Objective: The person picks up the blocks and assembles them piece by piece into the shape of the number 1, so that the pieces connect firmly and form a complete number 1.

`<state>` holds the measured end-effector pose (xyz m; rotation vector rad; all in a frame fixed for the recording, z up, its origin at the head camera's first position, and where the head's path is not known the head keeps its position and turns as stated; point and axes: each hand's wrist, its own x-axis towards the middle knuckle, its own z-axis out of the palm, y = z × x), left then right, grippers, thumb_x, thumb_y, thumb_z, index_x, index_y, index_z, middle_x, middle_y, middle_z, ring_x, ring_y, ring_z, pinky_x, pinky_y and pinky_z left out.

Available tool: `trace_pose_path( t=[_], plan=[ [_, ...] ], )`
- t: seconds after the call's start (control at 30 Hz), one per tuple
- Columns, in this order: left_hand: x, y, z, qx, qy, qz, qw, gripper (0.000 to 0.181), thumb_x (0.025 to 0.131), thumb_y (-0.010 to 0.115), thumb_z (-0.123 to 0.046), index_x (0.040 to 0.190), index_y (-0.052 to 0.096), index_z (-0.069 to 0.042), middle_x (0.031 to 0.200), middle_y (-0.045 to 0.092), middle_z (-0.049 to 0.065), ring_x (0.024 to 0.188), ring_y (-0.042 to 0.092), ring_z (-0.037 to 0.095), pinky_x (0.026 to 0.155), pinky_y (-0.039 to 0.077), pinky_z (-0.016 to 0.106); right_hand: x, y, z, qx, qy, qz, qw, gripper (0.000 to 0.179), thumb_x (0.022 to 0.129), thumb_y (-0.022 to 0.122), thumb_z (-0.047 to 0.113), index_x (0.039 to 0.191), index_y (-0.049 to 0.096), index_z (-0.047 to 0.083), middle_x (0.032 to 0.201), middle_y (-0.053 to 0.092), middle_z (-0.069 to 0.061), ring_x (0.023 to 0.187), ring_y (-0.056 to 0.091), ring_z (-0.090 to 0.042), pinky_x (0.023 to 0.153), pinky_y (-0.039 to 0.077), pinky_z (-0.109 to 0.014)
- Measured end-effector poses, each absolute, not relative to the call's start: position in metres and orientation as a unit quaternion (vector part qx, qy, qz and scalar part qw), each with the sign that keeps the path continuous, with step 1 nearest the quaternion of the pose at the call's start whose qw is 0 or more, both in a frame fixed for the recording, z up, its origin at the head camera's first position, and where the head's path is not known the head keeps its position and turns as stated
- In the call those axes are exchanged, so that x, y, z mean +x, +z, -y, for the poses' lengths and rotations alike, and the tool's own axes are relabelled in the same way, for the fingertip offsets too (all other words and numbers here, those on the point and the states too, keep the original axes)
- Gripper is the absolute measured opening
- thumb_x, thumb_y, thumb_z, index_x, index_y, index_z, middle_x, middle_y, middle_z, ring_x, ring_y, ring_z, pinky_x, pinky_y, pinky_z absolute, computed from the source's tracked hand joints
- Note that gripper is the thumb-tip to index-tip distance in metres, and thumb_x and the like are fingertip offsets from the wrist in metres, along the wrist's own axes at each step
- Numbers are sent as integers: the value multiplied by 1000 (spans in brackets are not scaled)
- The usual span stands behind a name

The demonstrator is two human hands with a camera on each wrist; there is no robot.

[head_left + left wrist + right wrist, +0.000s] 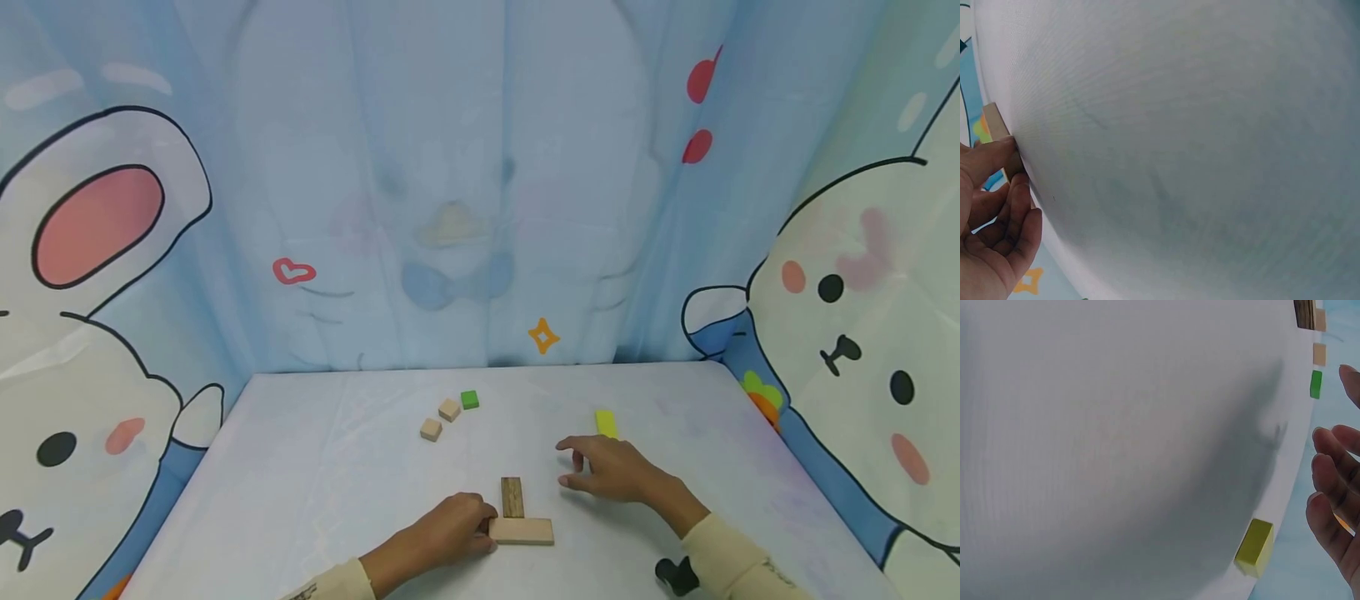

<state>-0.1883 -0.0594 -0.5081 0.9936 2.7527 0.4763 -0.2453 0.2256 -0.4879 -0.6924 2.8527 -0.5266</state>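
Thumb and fingers of my left hand [453, 529] pinch the left end of a light wooden block [525, 532], which lies lengthwise across the near part of the table. In the left wrist view, the thumb and a fingertip meet on this block [997, 122]. Just behind it is a darker, grained wooden block [512, 497], forming a T shape with it. My right hand [615, 467] is held over the table to the right, fingers spread and holding nothing. Nearest to it is a yellow block [606, 423], partly hidden by the hand in the head view.
Toward the back lie a green cube [469, 400] and two small plain wooden cubes, one [449, 409] beside it and another [431, 430] closer. A white cloth covers the table [337, 467]. Printed curtains [450, 167] hang behind and at both sides.
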Motion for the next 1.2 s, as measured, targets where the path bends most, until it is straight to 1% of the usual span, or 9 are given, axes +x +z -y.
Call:
trace_pose_path(
  t=[0.1, 0.23, 0.43, 0.5, 0.7, 0.8, 1.07, 1.2],
  plan=[
    [-187, -508, 59, 333, 163, -924, 92, 18, 84, 82, -19, 99, 77, -10, 73, 60, -13, 65, 45, -3, 60, 43, 14, -246, -487, -231, -233, -169, -955, 70, 57, 87, 76, 45, 131, 62, 12, 85, 59, 13, 63, 45, -4, 56, 39, -24],
    [-186, -509, 59, 332, 163, -924, 91, 18, 84, 82, -19, 98, 77, -11, 72, 59, -13, 64, 45, -3, 59, 42, 14, -249, -487, -236, -216, -156, -962, 63, 62, 84, 78, 47, 134, 60, 14, 82, 57, 14, 62, 45, -4, 57, 39, -24],
    [-186, -507, 60, 333, 162, -925, 88, 16, 84, 82, -19, 96, 77, -11, 72, 59, -13, 64, 45, -3, 60, 43, 14, -253, -485, -242, -168, -154, -970, 82, 76, 79, 82, 48, 142, 53, 16, 81, 58, 9, 68, 50, -10, 63, 44, -31],
    [-186, -507, 60, 330, 162, -925, 90, 15, 84, 82, -19, 96, 77, -11, 71, 59, -13, 64, 45, -3, 60, 43, 14, -254, -485, -245, -161, -148, -972, 82, 80, 78, 82, 49, 144, 51, 16, 81, 58, 8, 69, 50, -11, 64, 45, -32],
    [-186, -507, 59, 329, 161, -926, 92, 16, 84, 82, -19, 97, 77, -11, 71, 57, -13, 64, 44, -3, 59, 42, 14, -257, -482, -255, -164, -142, -974, 68, 89, 76, 82, 52, 147, 47, 12, 77, 57, 8, 66, 50, -10, 59, 42, -30],
    [-186, -507, 59, 330, 163, -925, 91, 17, 84, 82, -19, 97, 77, -11, 71, 58, -13, 64, 45, -3, 59, 42, 14, -259, -480, -260, -157, -144, -975, 66, 94, 75, 82, 54, 149, 44, 10, 79, 56, 7, 66, 49, -11, 58, 41, -30],
    [-187, -507, 60, 337, 165, -923, 85, 16, 84, 82, -18, 98, 77, -11, 73, 60, -13, 65, 46, -3, 61, 44, 13, -263, -478, -273, -139, -125, -979, 75, 100, 75, 79, 59, 152, 39, 10, 83, 59, 3, 76, 52, -15, 61, 44, -33],
    [-187, -507, 60, 338, 161, -923, 86, 17, 84, 82, -19, 98, 77, -11, 72, 59, -13, 65, 45, -3, 60, 43, 13, -266, -479, -278, -127, -116, -982, 82, 104, 74, 79, 62, 153, 36, 9, 83, 59, 1, 78, 53, -17, 64, 48, -37]
  ],
)
